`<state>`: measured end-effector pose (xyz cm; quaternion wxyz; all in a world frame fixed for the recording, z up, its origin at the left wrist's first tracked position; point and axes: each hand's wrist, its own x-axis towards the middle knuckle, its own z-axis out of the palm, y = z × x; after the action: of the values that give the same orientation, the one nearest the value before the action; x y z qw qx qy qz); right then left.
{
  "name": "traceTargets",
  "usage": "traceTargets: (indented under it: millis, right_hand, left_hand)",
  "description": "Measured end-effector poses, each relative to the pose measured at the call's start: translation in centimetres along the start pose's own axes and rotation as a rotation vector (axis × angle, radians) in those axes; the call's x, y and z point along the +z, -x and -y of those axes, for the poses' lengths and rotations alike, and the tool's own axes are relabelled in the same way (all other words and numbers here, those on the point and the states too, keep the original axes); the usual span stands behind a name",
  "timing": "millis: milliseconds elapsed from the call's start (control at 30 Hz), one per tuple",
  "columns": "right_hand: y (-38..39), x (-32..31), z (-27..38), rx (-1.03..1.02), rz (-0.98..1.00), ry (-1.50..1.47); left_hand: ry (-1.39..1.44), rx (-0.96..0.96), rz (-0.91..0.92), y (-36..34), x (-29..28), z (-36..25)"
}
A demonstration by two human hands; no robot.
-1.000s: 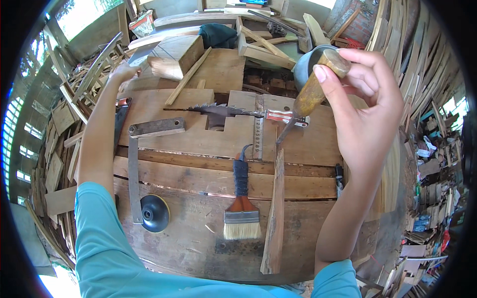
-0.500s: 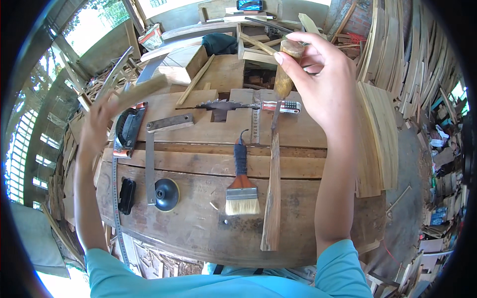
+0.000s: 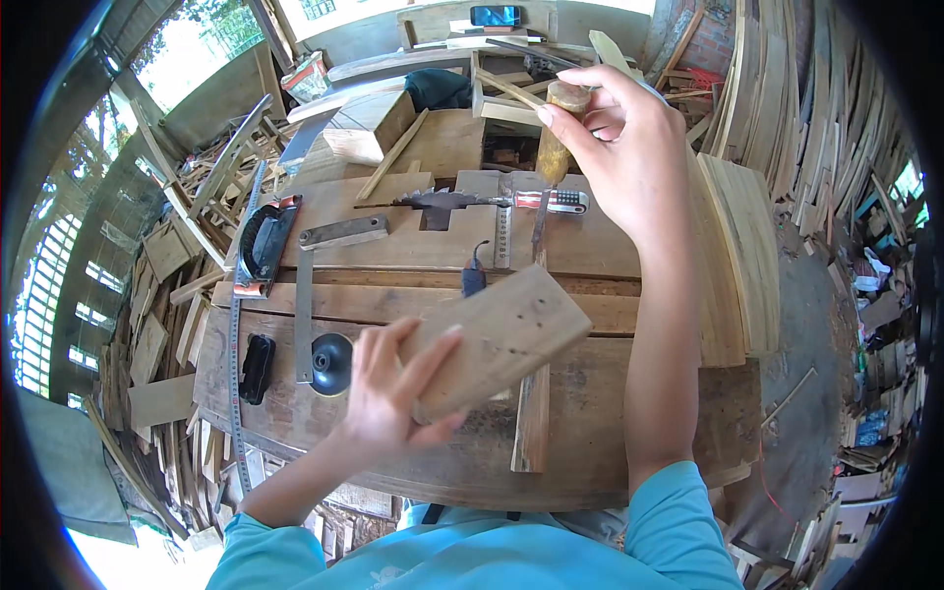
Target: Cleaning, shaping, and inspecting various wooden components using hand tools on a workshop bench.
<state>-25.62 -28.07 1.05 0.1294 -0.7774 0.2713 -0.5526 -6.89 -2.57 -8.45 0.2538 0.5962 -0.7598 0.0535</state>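
My right hand grips a yellowish wooden-handled chisel upright, blade down over the upper end of a narrow wood strip. My left hand holds a flat wooden block low over the bench, hiding most of a wrapped-handle brush. Left of it lie a black round pad and a metal square. Behind the hands are a toothed saw blade and a red-and-white tool handle.
The wooden bench also carries a hand sander, a tape measure, a black case, a timber beam and boards at right. A phone stands at the back. Stacked offcuts surround the bench.
My left hand has come from the back left to the front middle, carrying the block across the brush. My right hand has shifted left and the chisel now stands more upright.
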Motion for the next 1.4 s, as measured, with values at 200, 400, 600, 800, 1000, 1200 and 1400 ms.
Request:
traceTargets:
  millis: [200, 400, 600, 800, 1000, 1200, 1400]
  right_hand:
    - [0.0, 0.3, 0.1, -0.023, 0.003, 0.010]
    - [0.1, 0.3, 0.4, -0.026, 0.007, 0.027]
    - [0.1, 0.5, 0.4, -0.035, -0.003, 0.024]
    - [0.2, 0.7, 0.6, -0.016, 0.004, -0.002]
    - [0.1, 0.8, 0.8, 0.024, 0.005, -0.012]
    - [0.1, 0.5, 0.5, 0.053, 0.005, 0.007]
    - [-0.1, 0.5, 0.5, 0.109, -0.009, -0.033]
  left_hand:
    - [0.050, 0.027, 0.037, 0.9, 2.9, -0.8]
    - [0.063, -0.033, 0.071, 2.7, 4.3, -1.4]
    - [0.022, -0.083, 0.209, 1.8, 2.9, -2.4]
    - [0.260, -0.056, -0.053, -4.5, 0.1, -0.9]
    - [0.531, 0.015, -0.407, -15.1, 1.3, -0.9]
    - [0.638, -0.003, -0.533, -22.3, 3.0, -1.0]
    - [0.812, -0.037, -0.383, -23.8, 2.8, -0.1]
